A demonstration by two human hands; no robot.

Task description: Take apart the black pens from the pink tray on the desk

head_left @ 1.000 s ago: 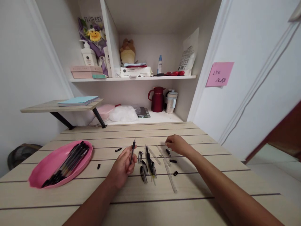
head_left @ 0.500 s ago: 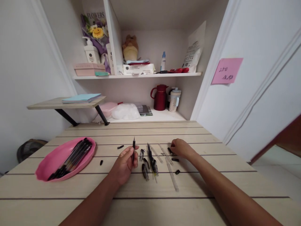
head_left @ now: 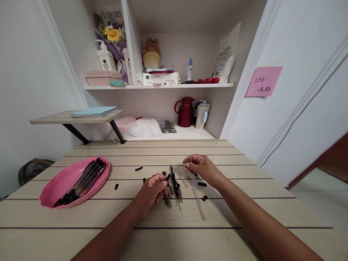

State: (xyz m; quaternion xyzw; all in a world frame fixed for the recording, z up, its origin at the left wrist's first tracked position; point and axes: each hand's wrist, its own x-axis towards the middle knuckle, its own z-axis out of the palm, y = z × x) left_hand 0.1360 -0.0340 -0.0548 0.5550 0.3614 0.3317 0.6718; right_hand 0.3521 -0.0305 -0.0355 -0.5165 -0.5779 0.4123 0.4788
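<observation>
My left hand (head_left: 152, 190) is closed around a small black pen piece (head_left: 168, 177), which tilts up to the right over the loose pen parts. My right hand (head_left: 200, 167) pinches a tiny light-coloured piece (head_left: 184, 164), too small to name. Between and below my hands lie black refills (head_left: 173, 177) and clear pen caps with dark clips (head_left: 167, 200). Beside them, under my right hand, clear pen barrels (head_left: 200, 204) lie on the table. Small black pen pieces (head_left: 202, 184) are scattered to the right, and another black piece (head_left: 139, 169) lies at the left.
On the left, a pink tray (head_left: 49, 186) holds several black pens (head_left: 87, 179). Behind it stands a small raised shelf (head_left: 54, 118) with papers on top. A red jug (head_left: 185, 112) and a pale tumbler (head_left: 201, 115) stand in the cabinet beyond the wooden table (head_left: 174, 239).
My left hand has moved right and tipped the black pen piece from upright to slanting. My right hand has moved left from the black pieces and now pinches a tiny piece.
</observation>
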